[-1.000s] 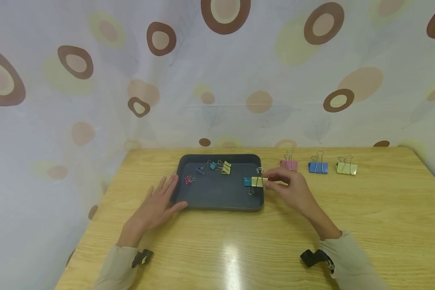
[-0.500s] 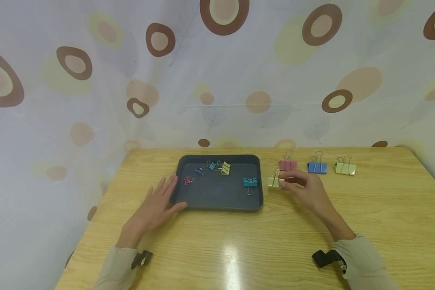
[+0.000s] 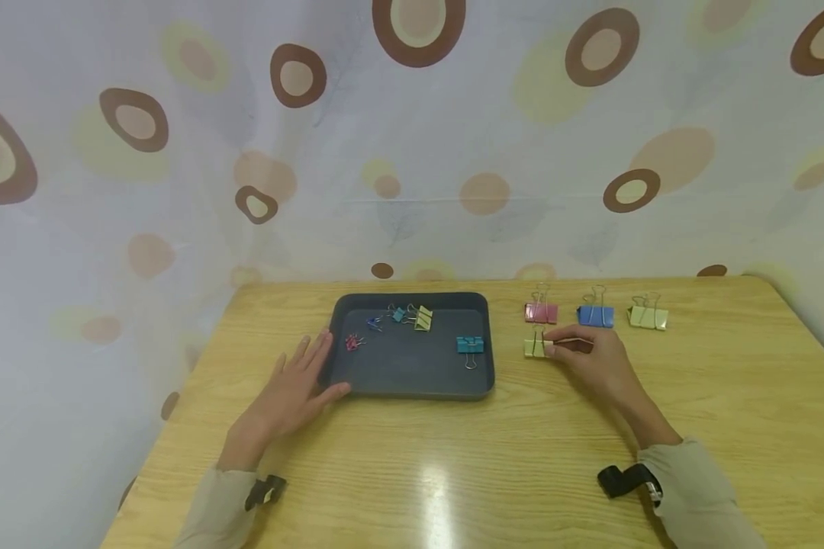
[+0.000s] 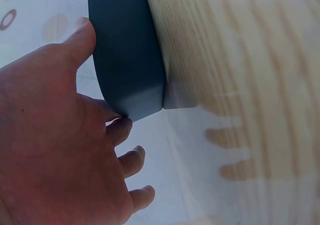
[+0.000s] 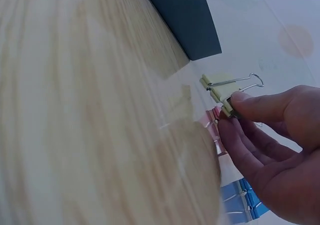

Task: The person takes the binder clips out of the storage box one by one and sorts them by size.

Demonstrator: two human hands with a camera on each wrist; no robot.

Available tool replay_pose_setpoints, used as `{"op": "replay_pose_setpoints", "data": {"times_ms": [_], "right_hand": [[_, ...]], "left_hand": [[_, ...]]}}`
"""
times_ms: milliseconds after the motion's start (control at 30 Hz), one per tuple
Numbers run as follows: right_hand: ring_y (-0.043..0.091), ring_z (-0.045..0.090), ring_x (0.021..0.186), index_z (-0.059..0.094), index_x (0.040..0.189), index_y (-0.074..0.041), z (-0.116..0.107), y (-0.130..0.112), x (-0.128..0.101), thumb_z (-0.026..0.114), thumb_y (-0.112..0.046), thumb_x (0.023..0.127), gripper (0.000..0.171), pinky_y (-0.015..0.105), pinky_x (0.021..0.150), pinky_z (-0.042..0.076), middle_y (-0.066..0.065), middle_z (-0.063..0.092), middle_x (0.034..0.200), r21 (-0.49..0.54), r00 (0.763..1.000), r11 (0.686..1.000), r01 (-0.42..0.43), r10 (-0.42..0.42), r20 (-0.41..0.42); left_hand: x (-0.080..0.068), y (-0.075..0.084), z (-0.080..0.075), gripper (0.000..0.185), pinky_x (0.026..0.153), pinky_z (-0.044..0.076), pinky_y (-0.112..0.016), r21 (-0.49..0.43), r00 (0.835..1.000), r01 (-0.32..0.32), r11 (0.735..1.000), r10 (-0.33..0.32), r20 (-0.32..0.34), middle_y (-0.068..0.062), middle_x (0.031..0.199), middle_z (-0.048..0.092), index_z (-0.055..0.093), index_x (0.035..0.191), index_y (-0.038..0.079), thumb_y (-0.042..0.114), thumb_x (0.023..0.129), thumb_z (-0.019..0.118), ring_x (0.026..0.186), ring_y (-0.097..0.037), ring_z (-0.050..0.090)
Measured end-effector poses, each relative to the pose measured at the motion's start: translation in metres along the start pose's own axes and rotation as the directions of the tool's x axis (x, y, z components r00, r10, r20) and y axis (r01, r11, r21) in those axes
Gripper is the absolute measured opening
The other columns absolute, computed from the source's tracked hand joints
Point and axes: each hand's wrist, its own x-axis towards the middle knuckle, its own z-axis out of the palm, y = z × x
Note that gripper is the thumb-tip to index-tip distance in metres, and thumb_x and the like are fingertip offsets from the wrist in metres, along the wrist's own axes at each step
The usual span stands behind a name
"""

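My right hand (image 3: 587, 358) pinches a pale yellow binder clip (image 3: 535, 347) between thumb and fingers, low over the wooden table (image 3: 453, 473), just right of the dark tray (image 3: 412, 381). In the right wrist view the yellow clip (image 5: 220, 87) sits at the fingertips, above a pink clip (image 5: 216, 135). My left hand (image 3: 290, 393) lies flat with straight fingers against the tray's left front corner (image 4: 130, 85). Inside the tray lie a teal clip (image 3: 470, 345), a yellow clip (image 3: 422, 318) and small red (image 3: 352, 342) and blue (image 3: 376, 323) clips.
A row of clips stands on the table behind my right hand: pink (image 3: 541, 312), blue (image 3: 595, 315) and pale yellow (image 3: 648, 316). A spotted curtain (image 3: 412, 137) closes off the back and left sides.
My right hand has carried the pale yellow clip rightward out of the tray and down to the table in front of the pink clip. The left hand has stayed put.
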Motion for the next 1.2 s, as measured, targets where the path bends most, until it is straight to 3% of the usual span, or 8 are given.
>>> {"op": "replay_pose_setpoints", "data": {"times_ms": [300, 633, 900, 1100, 1200], "right_hand": [[0.023, 0.072, 0.096, 0.077, 0.111, -0.003, -0.005, 0.011, 0.001, 0.074, -0.018, 0.097, 0.020, 0.017, 0.080, 0.051, 0.013, 0.076, 0.106, -0.036, 1.000, 0.999, 0.000, 0.000, -0.001], [0.025, 0.071, 0.096, 0.078, 0.106, -0.002, -0.005, 0.014, 0.005, 0.076, -0.013, 0.095, 0.015, 0.019, 0.079, 0.052, 0.013, 0.076, 0.104, -0.098, 0.996, 0.992, 0.084, -0.085, -0.002], [0.029, 0.071, 0.095, 0.077, 0.107, 0.000, -0.006, 0.011, 0.003, 0.073, -0.009, 0.096, 0.015, 0.023, 0.079, 0.054, 0.014, 0.076, 0.102, -0.109, 0.997, 0.991, 0.078, -0.076, 0.015], [0.035, 0.070, 0.105, 0.072, 0.116, -0.001, -0.010, 0.007, -0.001, 0.069, -0.017, 0.100, 0.023, 0.037, 0.090, 0.053, 0.016, 0.073, 0.113, -0.092, 1.000, 0.996, 0.018, -0.018, -0.003], [0.038, 0.069, 0.108, 0.069, 0.120, 0.000, -0.013, 0.004, 0.000, 0.067, -0.020, 0.101, 0.028, 0.027, 0.088, 0.052, 0.019, 0.071, 0.117, -0.066, 0.999, 0.998, 0.009, -0.011, -0.036]], "left_hand": [[0.000, 0.003, -0.002, 0.090, 0.119, 0.007, -0.070, 0.015, 0.999, 0.020, 1.000, -0.020, 0.027, -0.013, 0.171, 0.011, 0.013, 0.164, 0.003, 0.056, 0.103, 0.053, 0.155, -0.044, 0.009], [0.001, -0.001, 0.001, 0.090, 0.115, 0.010, -0.076, -0.005, 1.000, -0.018, 1.000, 0.018, -0.021, -0.016, 0.170, 0.016, 0.019, 0.163, 0.001, 0.058, 0.102, 0.053, 0.153, -0.049, 0.014], [0.000, -0.002, 0.002, 0.090, 0.116, 0.010, -0.075, 0.007, 1.000, -0.017, 1.000, 0.017, -0.015, -0.016, 0.170, 0.016, 0.018, 0.163, 0.001, 0.057, 0.102, 0.053, 0.153, -0.049, 0.014], [0.000, 0.001, 0.000, 0.089, 0.117, 0.010, -0.073, 0.017, 1.000, -0.005, 1.000, 0.005, -0.006, -0.015, 0.170, 0.016, 0.018, 0.163, 0.001, 0.053, 0.102, 0.056, 0.153, -0.047, 0.015], [0.000, 0.002, -0.001, 0.089, 0.118, 0.010, -0.073, 0.024, 1.000, 0.005, 1.000, -0.005, 0.004, -0.014, 0.171, 0.014, 0.017, 0.163, 0.001, 0.053, 0.103, 0.056, 0.154, -0.046, 0.014]]}}
